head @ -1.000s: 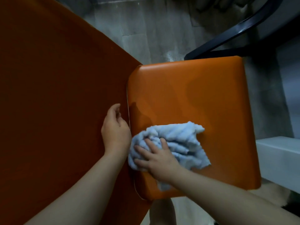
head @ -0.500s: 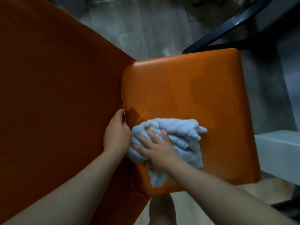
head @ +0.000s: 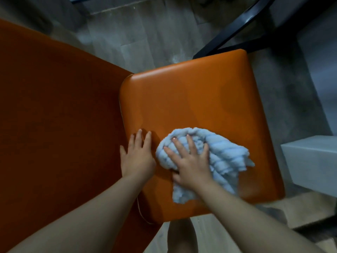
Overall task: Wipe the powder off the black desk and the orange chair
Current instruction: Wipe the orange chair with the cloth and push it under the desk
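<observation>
Right hand (head: 191,161) presses flat on soft, limp blue cloth (head: 218,157); left hand (head: 136,156) rests open on slick orange chair (head: 191,92)

The orange chair seat (head: 200,99) carries a crumpled light blue cloth (head: 224,161) near its front edge. The right hand (head: 191,163) presses flat on the cloth. The left hand (head: 136,157) lies flat on the seat just beside it. The chair stands on a grey floor (head: 145,33).
</observation>
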The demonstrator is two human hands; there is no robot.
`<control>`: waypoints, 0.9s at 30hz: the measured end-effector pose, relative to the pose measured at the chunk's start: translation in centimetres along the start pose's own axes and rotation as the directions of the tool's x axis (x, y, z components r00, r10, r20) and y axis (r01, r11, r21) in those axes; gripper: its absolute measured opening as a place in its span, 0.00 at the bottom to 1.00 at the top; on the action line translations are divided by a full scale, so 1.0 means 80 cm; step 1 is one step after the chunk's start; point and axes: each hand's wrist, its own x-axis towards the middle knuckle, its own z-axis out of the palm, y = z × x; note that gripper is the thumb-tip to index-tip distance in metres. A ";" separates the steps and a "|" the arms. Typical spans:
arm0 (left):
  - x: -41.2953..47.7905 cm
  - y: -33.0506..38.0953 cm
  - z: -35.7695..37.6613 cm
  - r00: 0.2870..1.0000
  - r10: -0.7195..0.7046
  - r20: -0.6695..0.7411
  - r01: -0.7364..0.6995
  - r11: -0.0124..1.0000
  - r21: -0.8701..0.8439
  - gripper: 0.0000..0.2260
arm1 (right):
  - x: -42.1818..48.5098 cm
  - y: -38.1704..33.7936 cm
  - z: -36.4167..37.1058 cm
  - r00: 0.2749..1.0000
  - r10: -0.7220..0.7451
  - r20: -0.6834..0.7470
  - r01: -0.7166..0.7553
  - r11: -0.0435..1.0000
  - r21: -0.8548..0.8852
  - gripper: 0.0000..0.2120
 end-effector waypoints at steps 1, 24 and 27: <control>0.001 0.001 0.001 1.000 0.016 -0.002 -0.016 1.000 0.027 0.30 | 0.009 0.018 -0.003 0.999 -0.036 0.030 0.037 0.999 -0.015 0.41; 0.025 0.042 0.014 0.962 0.265 0.066 -0.272 0.953 0.134 0.28 | -0.033 0.205 -0.025 0.445 0.894 -0.056 -0.770 0.414 0.485 0.31; 0.028 0.043 0.003 0.958 0.251 0.137 -0.269 0.953 0.141 0.34 | -0.026 0.138 -0.015 0.413 0.910 0.039 -0.855 0.372 0.361 0.32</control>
